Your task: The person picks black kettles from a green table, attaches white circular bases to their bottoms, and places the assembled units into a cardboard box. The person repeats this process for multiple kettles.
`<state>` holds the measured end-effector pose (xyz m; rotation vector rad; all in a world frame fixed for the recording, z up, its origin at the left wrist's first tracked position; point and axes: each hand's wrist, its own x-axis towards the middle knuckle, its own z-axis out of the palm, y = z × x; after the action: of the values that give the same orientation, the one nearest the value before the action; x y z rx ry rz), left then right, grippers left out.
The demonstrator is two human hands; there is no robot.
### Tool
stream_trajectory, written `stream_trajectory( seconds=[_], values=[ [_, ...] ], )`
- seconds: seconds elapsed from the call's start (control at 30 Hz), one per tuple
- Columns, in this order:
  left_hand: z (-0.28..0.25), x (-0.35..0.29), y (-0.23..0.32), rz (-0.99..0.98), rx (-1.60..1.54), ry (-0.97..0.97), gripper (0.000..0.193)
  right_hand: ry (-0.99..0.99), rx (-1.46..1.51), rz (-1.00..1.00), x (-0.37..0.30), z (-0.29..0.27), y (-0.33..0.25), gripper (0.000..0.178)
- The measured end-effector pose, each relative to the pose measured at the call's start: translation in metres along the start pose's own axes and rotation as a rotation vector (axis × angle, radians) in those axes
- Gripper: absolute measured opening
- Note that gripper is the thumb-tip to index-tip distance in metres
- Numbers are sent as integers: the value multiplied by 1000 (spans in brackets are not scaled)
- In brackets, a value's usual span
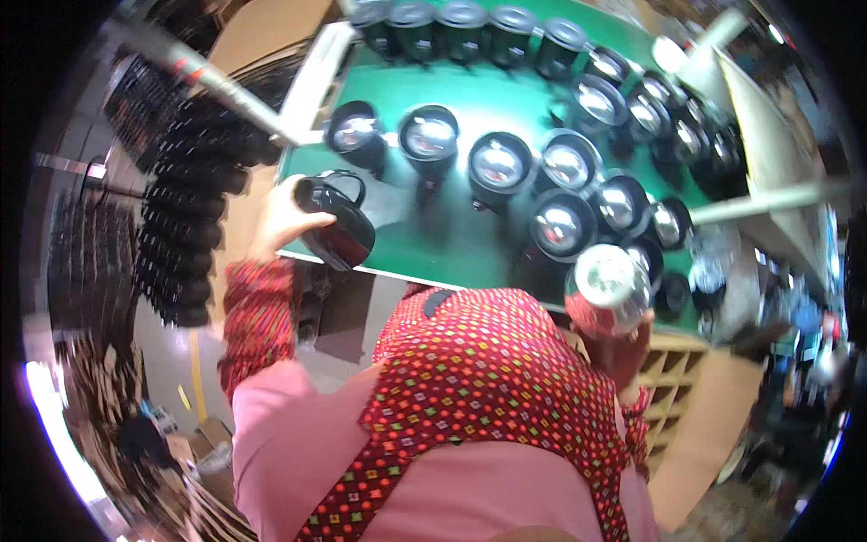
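My left hand (pixel 282 219) is closed around a glossy black mug (pixel 341 237) with a loop handle, tilted over the near left edge of the green table (pixel 424 244). At the table's near right edge, my right hand (pixel 625 350) grips a clear rounded vessel (pixel 607 287) with a pale round end facing up. Its exact kind I cannot make out, and the vessel partly hides the fingers. Several black cups with shiny, silvery tops stand between the hands, among them one black cup (pixel 499 164) near the middle and another black cup (pixel 562 226) closer to the vessel.
Along the far edge runs a row of black cups with grey tops (pixel 462 32). More black cups (pixel 648 116) crowd the far right. Stacked black items (pixel 185 212) stand left of the table. A divided cardboard box (pixel 673 375) sits below its right side, and a pale bar (pixel 759 200) crosses the right.
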<state>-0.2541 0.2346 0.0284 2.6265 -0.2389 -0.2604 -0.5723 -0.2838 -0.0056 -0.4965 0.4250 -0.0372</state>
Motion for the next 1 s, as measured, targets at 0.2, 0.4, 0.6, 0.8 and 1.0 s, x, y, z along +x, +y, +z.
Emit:
stream_trajectory(
  seconds=[0.2, 0.4, 0.6, 0.8, 1.0],
  values=[
    [-43, -42, 133, 459, -947, -55, 109, 65, -43, 10, -1, 8, 9, 71],
    [-6, -56, 265, 896, -870, -196, 128, 3, 19, -39, -7, 17, 21, 59],
    [36, -67, 340, 1156, -548, -136, 103, -9, 40, -170, -26, -35, 38, 56],
    [77, -80, 365, 1089, -559, -251, 100, 65, -984, -609, -74, -21, 26, 51],
    [90, -83, 381, 1116, -516, -323, 105, 76, -251, -509, -82, -9, 19, 47]
  ],
)
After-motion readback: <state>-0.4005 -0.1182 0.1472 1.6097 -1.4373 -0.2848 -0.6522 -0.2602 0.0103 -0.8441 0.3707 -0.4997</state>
